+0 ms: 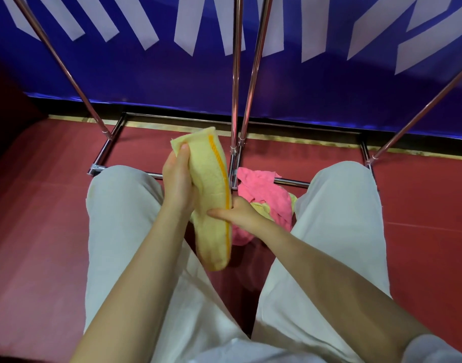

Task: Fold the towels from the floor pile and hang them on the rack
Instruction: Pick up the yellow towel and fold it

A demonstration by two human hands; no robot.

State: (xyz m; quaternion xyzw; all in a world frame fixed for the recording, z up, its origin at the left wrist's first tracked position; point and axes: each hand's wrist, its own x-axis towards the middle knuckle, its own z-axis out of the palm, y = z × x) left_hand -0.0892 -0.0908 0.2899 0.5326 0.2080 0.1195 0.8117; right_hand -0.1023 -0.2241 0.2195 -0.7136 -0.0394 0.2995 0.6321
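Observation:
A folded yellow towel (pixel 211 184) with an orange stripe along its right edge hangs between my knees. My left hand (pixel 177 179) grips its upper left part, thumb on the front. My right hand (pixel 237 210) pinches its right edge lower down, thumb across the cloth. Behind it, on the floor, lies the pile (pixel 263 200) of pink towels with a bit of yellow cloth in it. The metal rack (pixel 235 100) rises just beyond, its poles going up out of view and its base bars on the floor.
My two legs in light trousers (pixel 114 231) flank the pile. The floor (pixel 41 205) is red. A blue banner with white stripes (pixel 146 74) covers the wall behind the rack. Slanted rack poles (pixel 67 69) run left and right.

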